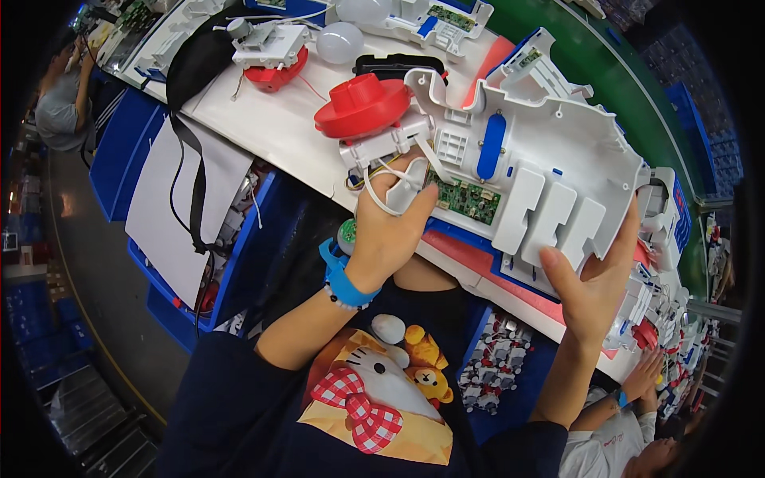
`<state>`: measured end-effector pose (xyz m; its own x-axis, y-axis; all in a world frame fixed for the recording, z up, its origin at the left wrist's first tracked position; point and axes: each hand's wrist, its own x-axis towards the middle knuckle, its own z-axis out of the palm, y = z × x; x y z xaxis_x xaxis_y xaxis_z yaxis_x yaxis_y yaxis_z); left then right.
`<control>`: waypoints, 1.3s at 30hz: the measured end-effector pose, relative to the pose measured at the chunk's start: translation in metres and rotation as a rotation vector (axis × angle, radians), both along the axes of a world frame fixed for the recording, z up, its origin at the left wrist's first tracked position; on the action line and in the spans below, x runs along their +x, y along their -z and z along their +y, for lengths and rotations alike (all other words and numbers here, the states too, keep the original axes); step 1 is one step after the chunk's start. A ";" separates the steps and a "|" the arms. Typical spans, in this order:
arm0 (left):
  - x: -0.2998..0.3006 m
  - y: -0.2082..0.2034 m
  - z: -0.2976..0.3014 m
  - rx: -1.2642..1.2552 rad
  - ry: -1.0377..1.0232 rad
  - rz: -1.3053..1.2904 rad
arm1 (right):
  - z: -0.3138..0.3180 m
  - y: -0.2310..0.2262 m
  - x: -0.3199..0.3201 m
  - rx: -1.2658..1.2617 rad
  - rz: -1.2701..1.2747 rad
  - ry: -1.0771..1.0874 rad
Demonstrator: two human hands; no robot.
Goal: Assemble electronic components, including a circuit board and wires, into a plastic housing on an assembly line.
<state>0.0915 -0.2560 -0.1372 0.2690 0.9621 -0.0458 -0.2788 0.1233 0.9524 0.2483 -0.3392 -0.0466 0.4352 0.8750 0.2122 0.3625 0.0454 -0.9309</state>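
Between my two hands is a large white plastic housing [590, 151], tilted with its inner side facing me. A green circuit board [466, 199], a blue strip [492, 145] and white block-shaped parts [550, 211] sit in it. My left hand [390, 231], with a blue wristband, is closed around its left end; some fingers are hidden behind it. My right hand [594, 291] grips the right end, thumb on the near edge and fingers along the outer side. A red round part [362, 105] on a white base stands just beyond my left hand, near a white cable [374, 193].
On the white table [227, 103] lie a black strap [191, 80], a white dome [340, 43] and a white-and-red assembly [273, 57]. Blue bins [239, 271] stand at the left, one partly covered by a white sheet [175, 207]. Other people [62, 107] work nearby.
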 end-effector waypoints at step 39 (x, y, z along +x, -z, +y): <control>-0.017 -0.003 0.008 0.134 -0.063 -0.066 | -0.039 0.136 -0.111 0.660 0.710 0.294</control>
